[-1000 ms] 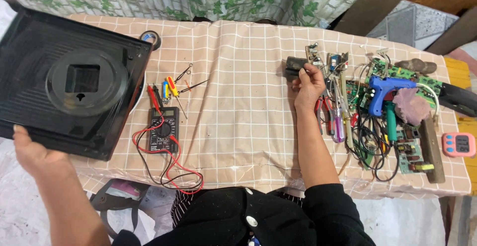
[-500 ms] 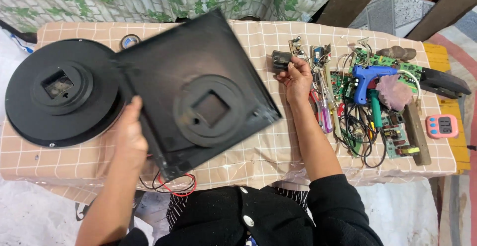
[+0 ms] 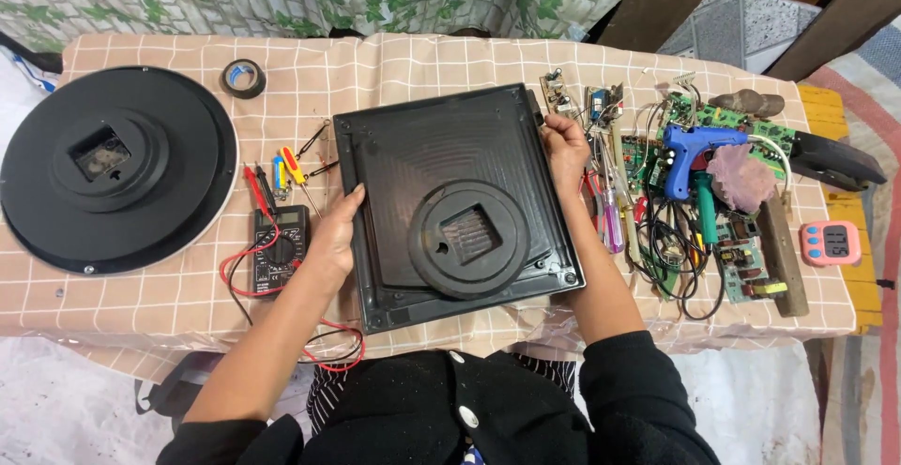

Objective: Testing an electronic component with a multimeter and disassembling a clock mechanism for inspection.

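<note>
A square black clock back (image 3: 450, 202) with a round raised hub lies flat on the checked tablecloth (image 3: 432, 61) in front of me. My left hand (image 3: 333, 235) grips its left edge. My right hand (image 3: 565, 146) rests at its upper right corner, fingers curled on the rim. A round black clock back (image 3: 113, 169) lies at the table's left end. A black multimeter (image 3: 280, 249) with red and black leads sits just left of my left hand.
A roll of black tape (image 3: 243, 78) lies at the back left. Small screwdrivers (image 3: 291, 165) lie above the multimeter. At the right are circuit boards (image 3: 741, 259), tangled wires, a blue glue gun (image 3: 690, 151), a purple-handled screwdriver (image 3: 610, 221) and a pink timer (image 3: 832, 243).
The square clock back, tilted up in my left hand half a second ago, now lies flat at the table's middle. The round clock back sits at the left. My right hand moved onto the square's corner.
</note>
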